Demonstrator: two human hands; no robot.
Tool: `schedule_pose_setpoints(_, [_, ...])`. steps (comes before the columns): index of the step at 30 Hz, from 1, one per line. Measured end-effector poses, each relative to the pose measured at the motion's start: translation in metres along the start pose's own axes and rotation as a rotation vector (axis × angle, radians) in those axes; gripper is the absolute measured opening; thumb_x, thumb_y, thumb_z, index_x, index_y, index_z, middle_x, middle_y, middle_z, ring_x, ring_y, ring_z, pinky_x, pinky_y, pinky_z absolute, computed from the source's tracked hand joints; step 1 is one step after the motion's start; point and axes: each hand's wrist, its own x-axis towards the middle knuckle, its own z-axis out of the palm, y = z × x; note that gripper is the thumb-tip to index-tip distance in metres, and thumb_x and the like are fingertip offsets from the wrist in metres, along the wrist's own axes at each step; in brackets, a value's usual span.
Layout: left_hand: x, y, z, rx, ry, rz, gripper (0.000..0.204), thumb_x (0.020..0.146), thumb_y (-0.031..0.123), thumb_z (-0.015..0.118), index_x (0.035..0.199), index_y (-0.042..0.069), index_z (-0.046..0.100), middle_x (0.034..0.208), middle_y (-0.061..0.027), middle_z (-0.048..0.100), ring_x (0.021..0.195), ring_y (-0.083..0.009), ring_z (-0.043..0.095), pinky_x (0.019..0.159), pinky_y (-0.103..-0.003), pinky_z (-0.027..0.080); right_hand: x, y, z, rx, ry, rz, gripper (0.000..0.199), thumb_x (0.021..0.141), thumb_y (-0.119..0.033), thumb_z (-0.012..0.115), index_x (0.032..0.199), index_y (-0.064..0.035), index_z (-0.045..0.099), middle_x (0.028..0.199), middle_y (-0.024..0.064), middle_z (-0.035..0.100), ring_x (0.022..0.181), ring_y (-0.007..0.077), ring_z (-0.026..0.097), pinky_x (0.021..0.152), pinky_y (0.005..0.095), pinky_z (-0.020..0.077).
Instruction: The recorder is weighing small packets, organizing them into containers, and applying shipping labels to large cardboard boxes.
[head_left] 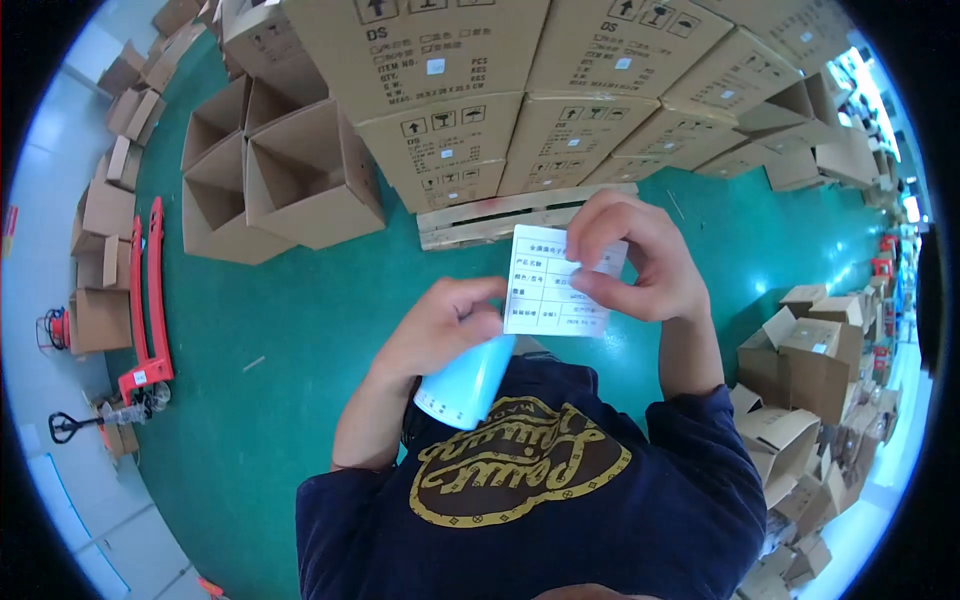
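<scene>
In front of my chest, a white printed label [527,290] with a ruled table is held up between my two hands. My right hand [640,255] pinches its right side, thumb and fingers closed over it. At the label's left edge, my left hand [440,325] is closed, thumb against fingers. From under the left hand hangs a curved light-blue sheet [468,385], with small dark marks along its lower edge. Whether this sheet is joined to the label I cannot tell, since the left fingers hide the place.
Ahead, stacked cardboard cartons [440,125] stand on a wooden pallet [480,222]. Open empty cartons [300,180] sit left of them on the green floor [240,400]. A red pallet jack [150,310] is at far left. More opened boxes [800,370] are heaped along the right.
</scene>
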Motion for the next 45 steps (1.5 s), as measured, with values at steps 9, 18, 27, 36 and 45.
schedule_pose_setpoints(9, [0.037, 0.024, 0.026, 0.415, 0.177, 0.178, 0.014, 0.09, 0.015, 0.069, 0.1, 0.007, 0.072, 0.072, -0.0076, 0.069, 0.054, -0.0156, 0.063, 0.05, -0.029, 0.047, -0.033, 0.012, 0.003, 0.611, 0.513, 0.358, 0.039, 0.082, -0.013, 0.077, 0.116, -0.0007, 0.064, 0.105, 0.0066, 0.066, 0.094, 0.0163, 0.063, 0.082, 0.0306, 0.0506])
schedule_pose_setpoints(18, [0.11, 0.03, 0.021, 0.656, 0.301, -0.038, 0.021, 0.09, 0.018, 0.068, 0.107, 0.006, 0.07, 0.078, -0.0094, 0.071, 0.065, -0.0194, 0.068, 0.058, -0.029, 0.051, -0.008, 0.063, -0.044, -0.086, 0.412, 0.301, 0.02, 0.085, -0.009, 0.073, 0.101, 0.0012, 0.068, 0.091, 0.0066, 0.069, 0.084, 0.017, 0.066, 0.074, 0.029, 0.0513])
schedule_pose_setpoints(27, [0.155, -0.028, -0.04, 0.676, 0.465, -0.277, 0.026, 0.096, 0.025, 0.062, 0.107, 0.002, 0.069, 0.078, -0.0108, 0.068, 0.067, -0.0107, 0.061, 0.062, -0.028, 0.049, 0.054, 0.159, -0.134, -0.039, 0.563, 0.232, 0.021, 0.082, -0.016, 0.077, 0.099, -0.0042, 0.073, 0.083, 0.0109, 0.066, 0.074, 0.019, 0.062, 0.068, 0.0294, 0.0492])
schedule_pose_setpoints(36, [0.263, -0.011, -0.098, 0.667, 0.503, -0.205, 0.04, 0.094, 0.045, 0.056, 0.098, 0.008, 0.07, 0.081, -0.0157, 0.069, 0.077, -0.0333, 0.067, 0.067, -0.04, 0.051, 0.141, 0.246, -0.148, -0.333, 0.538, 0.415, 0.028, 0.079, -0.026, 0.08, 0.099, -0.0076, 0.075, 0.079, 0.0089, 0.06, 0.071, 0.019, 0.055, 0.065, 0.031, 0.0467])
schedule_pose_setpoints(45, [0.34, -0.027, -0.151, 0.958, 0.742, 0.018, 0.045, 0.09, 0.05, 0.062, 0.088, 0.006, 0.07, 0.068, -0.0133, 0.066, 0.063, -0.0312, 0.064, 0.059, -0.039, 0.048, 0.174, 0.289, -0.131, -0.514, 0.645, 0.172, 0.023, 0.081, -0.021, 0.08, 0.098, -0.0065, 0.075, 0.082, 0.0029, 0.057, 0.075, 0.0118, 0.053, 0.068, 0.0254, 0.0455])
